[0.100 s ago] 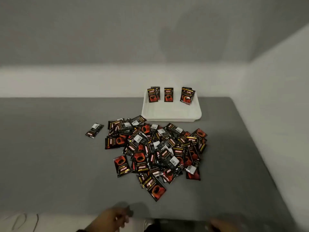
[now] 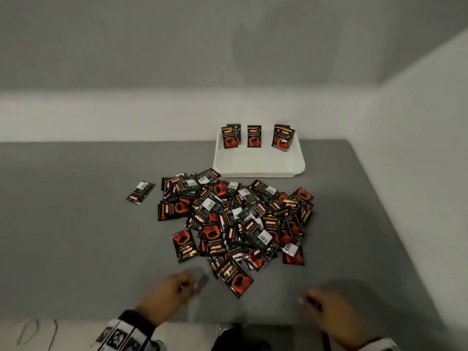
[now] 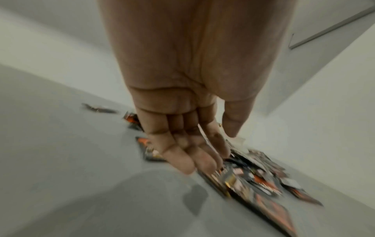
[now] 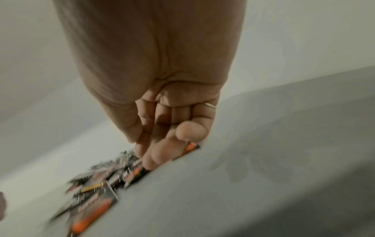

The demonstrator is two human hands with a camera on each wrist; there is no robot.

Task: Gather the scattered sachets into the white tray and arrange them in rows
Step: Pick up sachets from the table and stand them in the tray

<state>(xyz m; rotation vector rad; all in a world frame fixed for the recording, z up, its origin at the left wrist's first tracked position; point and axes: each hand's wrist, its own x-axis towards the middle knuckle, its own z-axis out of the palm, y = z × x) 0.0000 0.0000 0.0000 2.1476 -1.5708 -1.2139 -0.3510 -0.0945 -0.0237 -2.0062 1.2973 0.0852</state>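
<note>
A heap of black-and-red sachets [image 2: 238,219] lies mid-table, with one stray sachet [image 2: 140,192] to its left. Behind the heap sits the white tray [image 2: 258,163]; several sachets [image 2: 254,136] stand along its far wall. My left hand [image 2: 184,285] hovers near the table's front edge, just left of the nearest sachet [image 2: 234,278], fingers loosely extended and holding nothing. My right hand [image 2: 307,298] hovers to the right of that sachet, also relaxed and holding nothing. The left wrist view shows the left hand [image 3: 202,154] over the pile [image 3: 253,178]; the right wrist view shows the right hand [image 4: 154,149] above blurred sachets [image 4: 97,189].
The grey table [image 2: 76,224] meets white walls at the back and right. A white surface with pencil marks [image 2: 38,333] borders the front edge. Both images of the hands are motion-blurred.
Both hands have moved forward from the bottom edge toward the near side of the sachet heap.
</note>
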